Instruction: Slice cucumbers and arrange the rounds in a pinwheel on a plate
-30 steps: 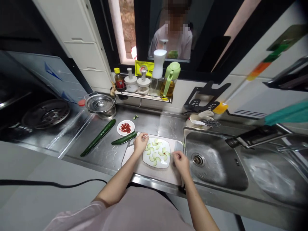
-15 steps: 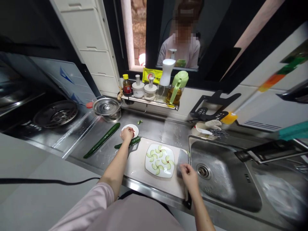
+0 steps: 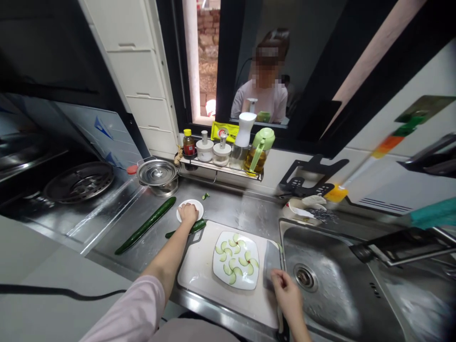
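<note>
My left hand [image 3: 187, 212] reaches over the small white dish [image 3: 197, 205] of red bits, fingers bent down into it and covering its contents. Just in front of it lies a short cucumber piece [image 3: 197, 226]. A square white plate [image 3: 236, 260] with cucumber slices laid in a pinwheel sits on the white cutting board [image 3: 199, 266]. My right hand [image 3: 288, 297] rests at the board's right edge, curled on the handle end of a cleaver [image 3: 271, 259] lying flat there.
A whole cucumber [image 3: 146, 225] lies on the steel counter to the left. Behind it stand a lidded pot [image 3: 157, 174] and a shelf of bottles and jars [image 3: 228, 152]. The sink [image 3: 320, 294] opens on the right; a stove [image 3: 78, 183] is at the left.
My left hand left the plate and went to the small dish of red bits. My right hand stayed by the cleaver. The view tilted up a little.
</note>
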The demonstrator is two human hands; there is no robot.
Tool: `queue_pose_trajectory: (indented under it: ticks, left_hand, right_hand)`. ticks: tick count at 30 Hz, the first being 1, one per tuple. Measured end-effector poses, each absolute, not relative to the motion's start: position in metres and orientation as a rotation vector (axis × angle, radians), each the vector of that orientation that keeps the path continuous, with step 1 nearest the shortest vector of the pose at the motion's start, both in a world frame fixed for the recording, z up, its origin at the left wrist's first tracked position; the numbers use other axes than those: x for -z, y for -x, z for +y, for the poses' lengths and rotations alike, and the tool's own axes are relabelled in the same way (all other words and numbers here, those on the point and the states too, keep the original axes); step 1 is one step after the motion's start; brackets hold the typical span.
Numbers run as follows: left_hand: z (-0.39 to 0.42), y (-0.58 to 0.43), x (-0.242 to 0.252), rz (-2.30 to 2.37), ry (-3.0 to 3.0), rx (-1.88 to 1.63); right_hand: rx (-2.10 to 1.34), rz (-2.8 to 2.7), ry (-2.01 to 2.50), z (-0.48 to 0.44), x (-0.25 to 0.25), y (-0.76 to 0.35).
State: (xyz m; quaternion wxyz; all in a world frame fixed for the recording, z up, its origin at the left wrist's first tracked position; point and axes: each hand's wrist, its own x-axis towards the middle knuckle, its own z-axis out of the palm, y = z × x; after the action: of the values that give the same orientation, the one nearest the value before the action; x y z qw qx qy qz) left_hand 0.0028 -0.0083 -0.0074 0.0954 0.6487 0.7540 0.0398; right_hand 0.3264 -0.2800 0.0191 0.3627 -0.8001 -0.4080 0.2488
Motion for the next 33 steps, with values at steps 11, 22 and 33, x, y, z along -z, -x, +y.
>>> queue_pose_trajectory:
  ticks: [11,22,33]
  left_hand:
    - [0.005,-0.005,0.020,2.143,-2.173,0.033]
    - [0.000,0.001,0.017,2.087,-2.238,0.051]
    - [0.010,0.006,0.009,1.909,-2.264,-0.033]
  right_hand:
    - [-0.657,-1.089,2.086,-0.282,-0.019,-0.325]
    - [-0.612,-1.144,2.073,-0.281,-0.024,-0.326]
    - [-0.655,-1.089,2.098,-0.288,-0.026,-0.325]
